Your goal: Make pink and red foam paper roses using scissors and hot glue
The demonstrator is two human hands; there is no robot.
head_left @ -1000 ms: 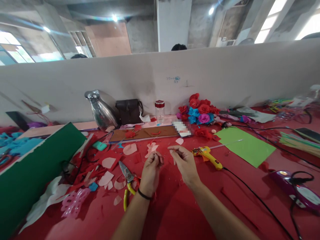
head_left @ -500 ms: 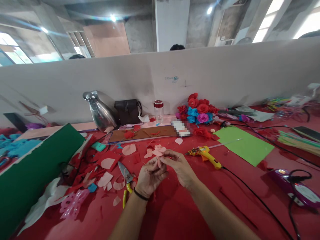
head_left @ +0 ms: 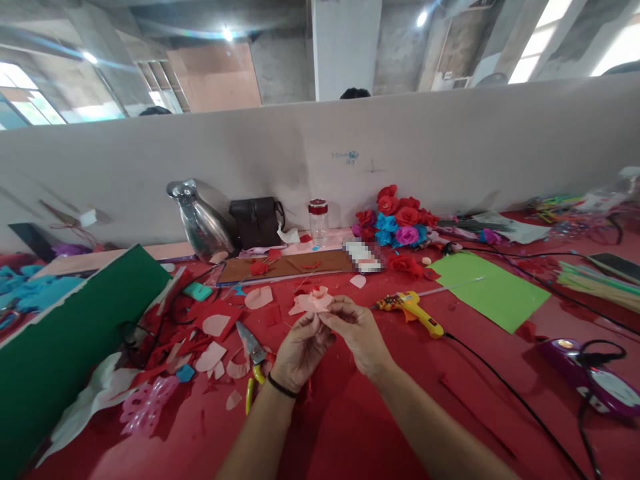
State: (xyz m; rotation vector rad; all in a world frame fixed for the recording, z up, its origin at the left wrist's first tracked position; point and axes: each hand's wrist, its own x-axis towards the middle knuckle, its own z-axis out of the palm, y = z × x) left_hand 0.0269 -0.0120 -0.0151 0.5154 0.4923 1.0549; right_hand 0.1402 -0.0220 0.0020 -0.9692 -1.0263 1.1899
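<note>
A small pale pink paper flower (head_left: 313, 300) is pinched between the fingertips of my left hand (head_left: 300, 350) and my right hand (head_left: 357, 333), held just above the red table (head_left: 350, 427). Both hands meet at its base, fingers curled in. Yellow-handled scissors (head_left: 253, 363) lie on the table just left of my left wrist. A yellow glue gun (head_left: 413, 310) lies to the right of my right hand, with its black cord trailing off right.
Loose pink and red paper petals (head_left: 215, 340) litter the left. A green board (head_left: 65, 340) leans far left. At the back stand a silver vase (head_left: 200, 223), a brown bag (head_left: 257, 223), a jar (head_left: 319, 220) and paper roses (head_left: 397, 223). A green sheet (head_left: 493, 290) lies right.
My hands, apart a second ago, have come together. The pink flower now sits raised between their fingertips, turned slightly upward.
</note>
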